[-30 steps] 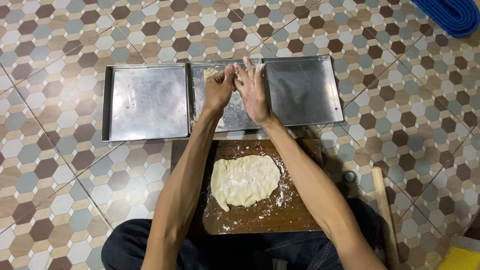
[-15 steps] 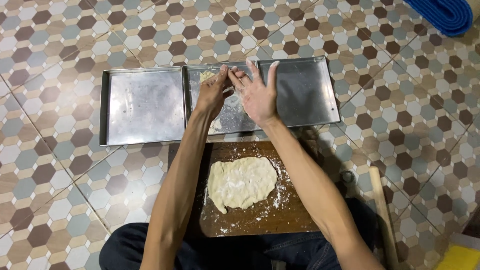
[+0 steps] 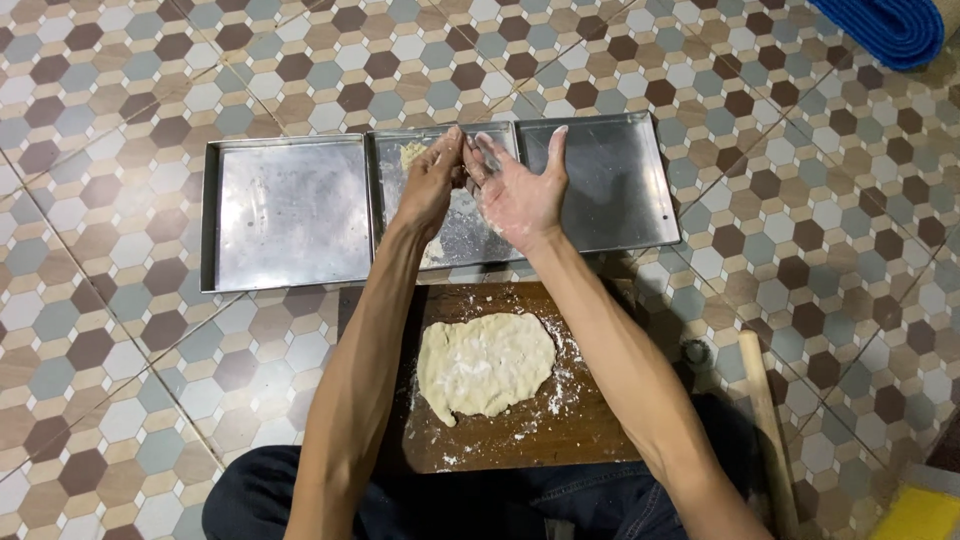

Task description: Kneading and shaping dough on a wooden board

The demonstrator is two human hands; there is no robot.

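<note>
On the tiled floor (image 3: pixel 130 400) three metal trays (image 3: pixel 290 215) lie at twelve o'clock of the floured wooden board (image 3: pixel 590 430) bearing soft, floppy rolled dough (image 3: pixel 485 362), while over the middle tray the left hand (image 3: pixel 432 185) pinches a sticky-looking dough scrap (image 3: pixel 412 153), best taken gently by its edge, beside the spread right hand (image 3: pixel 520 195).

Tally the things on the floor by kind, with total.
Metal trays: 3
Wooden board: 1
Flattened dough sheet: 1
Rolling pin: 1
Blue rolled mat: 1
Total: 7
</note>
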